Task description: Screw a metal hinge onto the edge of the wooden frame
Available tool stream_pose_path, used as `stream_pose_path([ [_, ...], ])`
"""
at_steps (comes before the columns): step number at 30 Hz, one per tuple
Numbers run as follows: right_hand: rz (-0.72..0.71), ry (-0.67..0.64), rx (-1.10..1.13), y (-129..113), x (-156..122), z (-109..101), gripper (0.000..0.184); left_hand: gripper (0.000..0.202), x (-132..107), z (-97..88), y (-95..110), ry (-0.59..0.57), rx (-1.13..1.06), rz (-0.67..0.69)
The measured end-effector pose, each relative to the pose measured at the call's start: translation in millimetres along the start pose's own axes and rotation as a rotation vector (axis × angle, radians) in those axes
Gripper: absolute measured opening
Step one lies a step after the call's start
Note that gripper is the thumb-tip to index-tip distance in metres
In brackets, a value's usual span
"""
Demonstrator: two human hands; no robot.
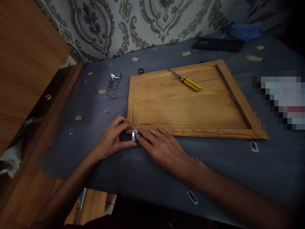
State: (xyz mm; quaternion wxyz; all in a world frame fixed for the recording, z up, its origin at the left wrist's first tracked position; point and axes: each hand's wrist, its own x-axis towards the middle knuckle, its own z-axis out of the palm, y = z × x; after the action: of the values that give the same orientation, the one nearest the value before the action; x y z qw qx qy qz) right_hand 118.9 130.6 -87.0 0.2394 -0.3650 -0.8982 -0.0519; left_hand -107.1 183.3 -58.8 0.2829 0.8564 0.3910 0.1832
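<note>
A small shiny metal hinge (pixel 133 135) sits at the near left corner of a framed wooden panel (pixel 176 108), partly covered by fingers. My left hand (pixel 114 136) curves around it from the left, index finger by the panel edge and thumb below, closed on the hinge. From the right, my right hand (pixel 164 148) pinches the same hinge with its fingertips, the other fingers resting over the panel's near rail. Several small holes run along that rail. Across the panel's far side lies a screwdriver (pixel 190 83) with a yellow handle.
Left of the panel, a cluster of metal hardware (pixel 114 81) and loose screws lies on the dark patterned cloth (pixel 90 95). A black case (pixel 218 44) and a blue cloth (pixel 246 31) are at the back. Wooden furniture (pixel 26 63) borders the left; a patterned curtain (pixel 133 25) hangs behind.
</note>
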Motion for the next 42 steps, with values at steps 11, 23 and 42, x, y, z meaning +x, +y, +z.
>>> stream_pose_path([
  [11,0.000,-0.015,-0.036,0,0,-1,0.034,0.046,2,-0.2,-2,0.002,-0.061,-0.031],
  [23,0.000,0.023,-0.012,0,-1,2,0.032,0.045,2,-0.6,-4,-0.013,-0.049,-0.031],
  [42,0.048,-0.141,0.086,-3,-1,-8,0.034,0.043,2,1.9,-11,0.018,-0.031,-0.017],
])
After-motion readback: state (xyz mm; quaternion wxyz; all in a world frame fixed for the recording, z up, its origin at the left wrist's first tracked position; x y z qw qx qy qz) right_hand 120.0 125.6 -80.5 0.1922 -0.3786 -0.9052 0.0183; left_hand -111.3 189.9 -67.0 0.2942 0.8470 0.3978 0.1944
